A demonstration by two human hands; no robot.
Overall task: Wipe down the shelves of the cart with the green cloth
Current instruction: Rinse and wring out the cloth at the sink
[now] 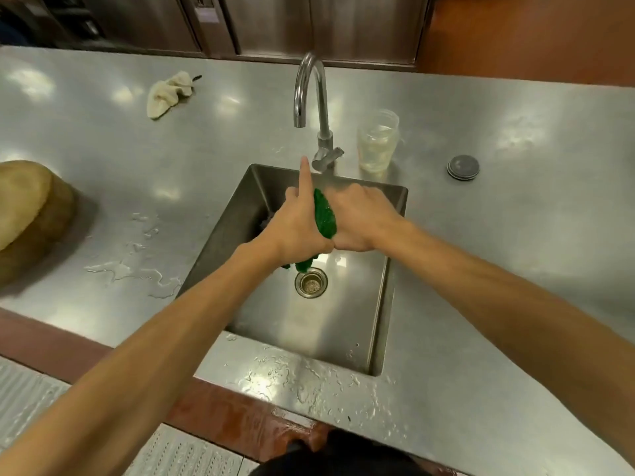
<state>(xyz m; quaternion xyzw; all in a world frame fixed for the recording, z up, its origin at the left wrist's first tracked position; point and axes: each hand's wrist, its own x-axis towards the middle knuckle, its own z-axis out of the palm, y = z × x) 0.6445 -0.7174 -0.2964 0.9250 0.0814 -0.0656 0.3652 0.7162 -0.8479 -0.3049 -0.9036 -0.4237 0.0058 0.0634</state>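
The green cloth (324, 214) is bunched up over the sink (347, 324), and we grip it with both hands: our left hand (297, 223) curls round one side, index finger sticking straight up, and our right hand (360, 218) closes over the other. A tail of cloth hangs just above the sink's drain (311, 282). Behind the sink stand the tap (309, 87) and a clear jar (377, 142); water (117, 269) lies pooled on the worktop (515, 242) left of the sink and in front of it.
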